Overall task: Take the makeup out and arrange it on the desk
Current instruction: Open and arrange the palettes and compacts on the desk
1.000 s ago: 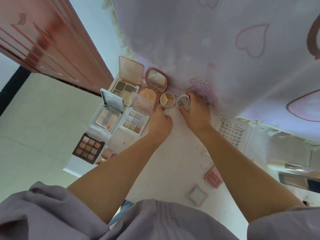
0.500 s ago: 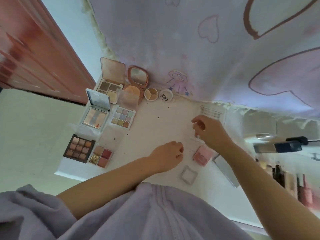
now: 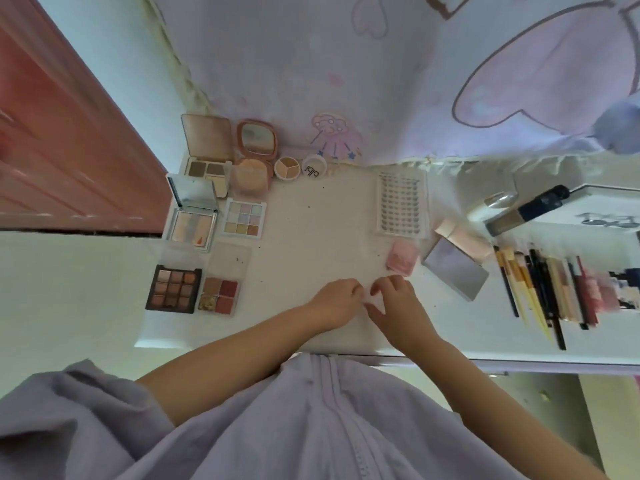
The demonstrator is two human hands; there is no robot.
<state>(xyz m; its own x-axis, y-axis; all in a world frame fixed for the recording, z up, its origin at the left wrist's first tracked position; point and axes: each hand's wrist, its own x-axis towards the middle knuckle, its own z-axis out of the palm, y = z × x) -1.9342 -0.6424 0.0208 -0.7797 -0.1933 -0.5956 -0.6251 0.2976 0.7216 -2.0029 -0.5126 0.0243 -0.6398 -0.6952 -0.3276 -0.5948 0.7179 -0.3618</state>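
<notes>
Head view, looking down at a white desk (image 3: 332, 216). Both hands meet near its front edge. The left hand (image 3: 334, 303) and right hand (image 3: 398, 306) have their fingers curled toward each other, as if pinching something small between them, but that item is hidden; whether they grip it cannot be told. A pink compact (image 3: 402, 257) lies just beyond the right hand, a lash tray (image 3: 401, 202) behind it. Open eyeshadow palettes (image 3: 173, 288) sit arranged at the left. Such compacts look light, rigid and smooth, with brittle pressed powder: best held by the side edges, kept level.
</notes>
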